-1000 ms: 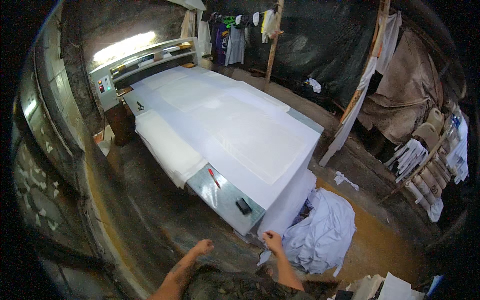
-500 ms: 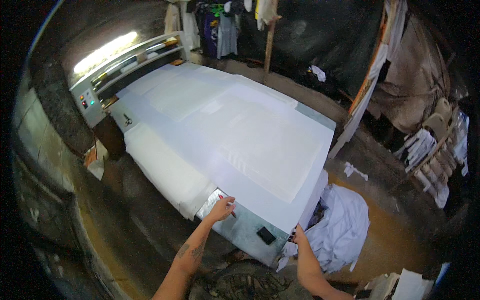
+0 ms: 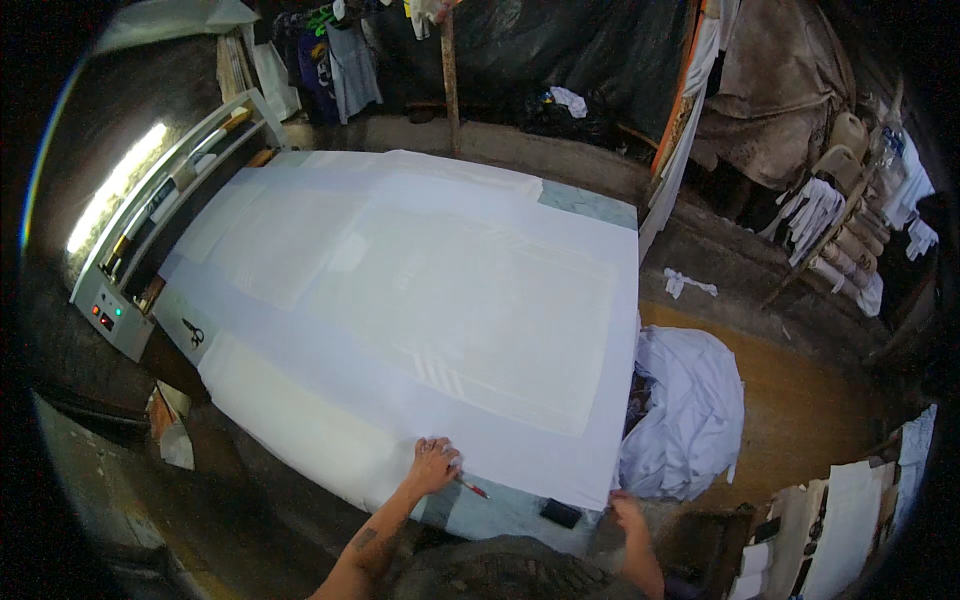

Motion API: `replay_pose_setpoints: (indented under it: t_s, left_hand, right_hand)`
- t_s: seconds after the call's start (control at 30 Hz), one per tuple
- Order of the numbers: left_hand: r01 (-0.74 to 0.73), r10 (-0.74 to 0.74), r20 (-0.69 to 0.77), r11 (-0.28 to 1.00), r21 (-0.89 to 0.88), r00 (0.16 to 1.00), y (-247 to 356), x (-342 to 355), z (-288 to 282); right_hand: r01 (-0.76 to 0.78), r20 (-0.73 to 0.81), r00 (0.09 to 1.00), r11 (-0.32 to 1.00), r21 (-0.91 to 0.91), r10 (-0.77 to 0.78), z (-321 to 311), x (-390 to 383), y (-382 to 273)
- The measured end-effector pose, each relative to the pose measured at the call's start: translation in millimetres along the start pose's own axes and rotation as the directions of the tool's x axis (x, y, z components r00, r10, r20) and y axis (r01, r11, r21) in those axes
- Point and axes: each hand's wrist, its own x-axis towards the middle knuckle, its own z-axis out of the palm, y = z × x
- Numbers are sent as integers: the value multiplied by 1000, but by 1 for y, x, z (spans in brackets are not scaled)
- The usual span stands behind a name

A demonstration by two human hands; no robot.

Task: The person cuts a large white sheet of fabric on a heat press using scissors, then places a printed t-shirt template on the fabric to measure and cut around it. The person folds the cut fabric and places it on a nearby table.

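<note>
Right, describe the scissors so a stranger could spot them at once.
Find the big table draped in white cloth. At its left end is a panel with lit buttons; to its right, on bare tabletop, lie the scissors, set apart from the white cloth by their dark looped handles.

Lies spread as a broad white cloth across the table, mid-frame, mostly flat, marked by paler panel shapes, one corner toward lower right.

Dim overall; glaring light strip at left; white sheet washed pale; fisheye bending, black corners.
</note>
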Motion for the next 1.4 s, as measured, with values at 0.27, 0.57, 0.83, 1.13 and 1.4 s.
replay_pose_setpoints:
  t_s: [0.27,0.57,0.83,1.13,1.4]
  left_hand:
    - [119,-122,-297,993,-29,947,-112,123,-52]
    - [249,-246,-184,968,-10,951,-107,160,-31]
    - [81,-75,45,988,-134,996,8,189,22]
    - [336,-333,-98,941,23,938,4,186,20]
    - [701,-707,-194,705,-109,680,-91,142,-38]
  right_hand:
    - [617,-23,503,377,-691,-864,118,-14,-212]
    - [532,240,720,296,-793,-651,236,-7,-269]
    - [428,150,784,349,-834,-603,93,26,-233]
    - [473,196,695,234,-850,-692,31,31,-211]
    - [639,309,609,221,-737,-730,73,31,-212]
